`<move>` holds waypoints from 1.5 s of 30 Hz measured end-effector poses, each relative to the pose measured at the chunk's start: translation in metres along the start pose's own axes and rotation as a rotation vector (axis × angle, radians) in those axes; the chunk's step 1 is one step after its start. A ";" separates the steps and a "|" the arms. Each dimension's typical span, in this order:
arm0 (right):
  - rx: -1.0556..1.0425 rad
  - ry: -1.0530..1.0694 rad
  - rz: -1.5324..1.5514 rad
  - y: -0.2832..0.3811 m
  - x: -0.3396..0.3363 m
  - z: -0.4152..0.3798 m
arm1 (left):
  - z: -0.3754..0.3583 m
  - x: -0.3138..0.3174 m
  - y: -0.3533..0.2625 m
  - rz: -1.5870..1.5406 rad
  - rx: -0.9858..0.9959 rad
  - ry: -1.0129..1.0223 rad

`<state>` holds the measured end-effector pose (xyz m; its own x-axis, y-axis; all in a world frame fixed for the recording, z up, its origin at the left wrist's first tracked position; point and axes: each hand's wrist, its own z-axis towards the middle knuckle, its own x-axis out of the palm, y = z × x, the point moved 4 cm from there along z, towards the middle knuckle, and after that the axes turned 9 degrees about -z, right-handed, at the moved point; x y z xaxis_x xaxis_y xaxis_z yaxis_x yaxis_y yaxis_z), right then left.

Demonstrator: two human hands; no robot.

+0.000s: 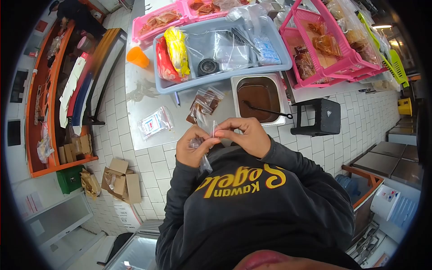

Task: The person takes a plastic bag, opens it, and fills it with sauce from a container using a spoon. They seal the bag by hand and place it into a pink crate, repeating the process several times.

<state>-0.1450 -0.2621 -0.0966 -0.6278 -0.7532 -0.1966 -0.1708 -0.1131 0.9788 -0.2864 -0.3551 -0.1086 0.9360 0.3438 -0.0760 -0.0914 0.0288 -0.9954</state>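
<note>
Both hands meet in front of my chest at the table's near edge. My left hand [194, 145] pinches a clear plastic bag [208, 123], part of which hangs below the fingers. From the other side, my right hand [245, 135] grips the bag's edge between thumb and forefinger. Just beyond them lie small zip bags of brown sauce [204, 104] on the metal table [143, 96]. A steel pan of brown sauce [258, 96] with a black ladle [265, 109] in it stands to the right. A pack of clear bags [154, 123] lies at the left.
A blue-grey tub [180, 86] holds red and yellow packs, a black lid and plastic bags. Pink baskets [310, 81] with packets stand behind and right. An orange cup [137, 57] is at left, a black stool [317, 117] at right. Another person [78, 15] is far left.
</note>
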 end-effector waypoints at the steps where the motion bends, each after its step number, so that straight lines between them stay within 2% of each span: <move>1: 0.023 0.034 0.043 0.001 -0.006 -0.002 | -0.002 0.004 -0.002 -0.178 -0.097 -0.012; 2: 0.046 0.068 0.087 0.001 -0.009 -0.005 | -0.004 0.008 -0.001 -0.354 -0.195 -0.023; 3: 0.047 0.066 0.089 -0.002 -0.011 -0.008 | -0.005 0.011 0.000 -0.353 -0.196 -0.022; 5: 0.094 0.173 0.333 -0.010 -0.010 -0.014 | -0.009 0.020 0.013 -0.866 -0.310 0.088; 6: 0.092 0.172 0.333 -0.013 -0.011 -0.017 | -0.010 0.027 0.016 -0.979 -0.327 0.217; 7: 0.121 0.173 0.494 -0.017 -0.010 -0.020 | -0.012 0.032 0.018 -0.980 -0.327 0.219; 8: 0.152 0.174 0.654 -0.020 -0.010 -0.023 | -0.016 0.044 0.020 -1.104 -0.479 0.266; 9: 0.153 0.172 0.654 -0.022 -0.014 -0.026 | -0.020 0.055 0.019 -1.225 -0.634 0.312; 11: 0.309 0.149 1.096 -0.031 -0.023 -0.029 | -0.019 0.065 0.016 -1.286 -0.611 0.318; 13: 0.293 0.157 1.152 -0.036 -0.035 -0.032 | -0.018 0.075 0.012 -1.409 -0.567 0.326; 15: 0.391 0.057 1.138 -0.037 -0.040 -0.037 | -0.014 0.083 0.005 -1.296 -0.586 0.350; 17: 0.341 0.042 1.092 -0.037 -0.042 -0.042 | -0.007 0.081 0.006 -0.633 -0.344 0.095; 18: 0.166 0.031 0.826 -0.030 -0.044 -0.045 | 0.001 0.082 0.009 -0.304 -0.090 -0.038; 19: -0.004 0.018 0.559 -0.024 -0.046 -0.049 | 0.001 0.084 0.012 -0.304 -0.089 -0.035; 20: -0.046 0.036 0.422 -0.026 -0.046 -0.052 | 0.002 0.084 0.007 -0.113 0.060 -0.100; 21: -0.046 0.027 0.423 -0.027 -0.049 -0.054 | 0.002 0.085 -0.003 0.077 0.209 -0.161; 22: -0.040 -0.027 0.325 -0.028 -0.053 -0.057 | 0.002 0.088 -0.006 -0.038 0.121 -0.241; 23: -0.033 -0.079 0.228 -0.028 -0.058 -0.060 | 0.002 0.094 -0.006 -0.039 0.120 -0.233; 24: -0.064 -0.133 0.102 -0.027 -0.064 -0.060 | 0.001 0.099 -0.010 0.007 0.228 -0.242; 25: -0.064 -0.135 0.104 -0.028 -0.067 -0.058 | -0.001 0.101 -0.015 0.053 0.335 -0.253; 26: -0.165 -0.322 -0.084 -0.025 -0.075 -0.057 | -0.003 0.105 -0.020 0.212 0.397 -0.206; 27: -0.266 -0.510 -0.273 -0.022 -0.083 -0.057 | -0.002 0.104 -0.023 0.214 0.399 -0.206; 28: -0.323 -0.576 -0.588 -0.021 -0.091 -0.061 | -0.001 0.106 -0.024 0.300 0.376 -0.138; 29: -0.320 -0.577 -0.586 -0.020 -0.094 -0.064 | -0.001 0.110 -0.023 0.384 0.350 -0.067; 31: -0.407 -0.483 -1.011 -0.011 -0.089 -0.068 | -0.003 0.115 -0.013 0.343 0.279 -0.084; 32: -0.408 -0.484 -1.010 -0.013 -0.091 -0.071 | -0.002 0.117 -0.007 0.301 0.214 -0.105; 33: -0.498 -0.400 -1.052 -0.015 -0.087 -0.074 | -0.004 0.121 -0.005 0.303 0.215 -0.106; 34: -0.586 -0.315 -1.092 -0.016 -0.083 -0.079 | -0.006 0.124 0.000 0.206 0.123 -0.094; 35: -0.584 -0.316 -1.090 -0.017 -0.085 -0.082 | -0.009 0.126 0.005 0.109 0.031 -0.082; 36: -0.524 -0.218 -1.085 -0.022 -0.085 -0.084 | -0.011 0.127 0.005 0.183 0.011 0.014; 37: -0.465 -0.119 -1.078 -0.026 -0.085 -0.086 | -0.012 0.125 0.005 0.182 0.011 0.015; 39: -0.420 -0.094 -1.087 -0.021 -0.089 -0.090 | -0.014 0.130 0.004 0.293 0.047 0.185; 41: -0.374 -0.067 -1.096 -0.022 -0.091 -0.092 | -0.017 0.124 0.002 0.377 0.080 0.217; 43: -0.514 0.078 -0.931 -0.021 -0.086 -0.097 | -0.021 0.125 0.009 0.331 0.052 0.434; 44: -0.511 0.084 -0.929 -0.025 -0.087 -0.098 | -0.022 0.123 0.009 0.328 0.046 0.432; 45: -0.468 0.052 -0.705 -0.029 -0.092 -0.097 | -0.024 0.120 0.011 0.233 -0.037 0.433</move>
<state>-0.0085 -0.2528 -0.1013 -0.4548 -0.4329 -0.7783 -0.1700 -0.8157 0.5530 -0.1669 -0.3361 -0.1299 0.9480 -0.0853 -0.3065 -0.3105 -0.0387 -0.9498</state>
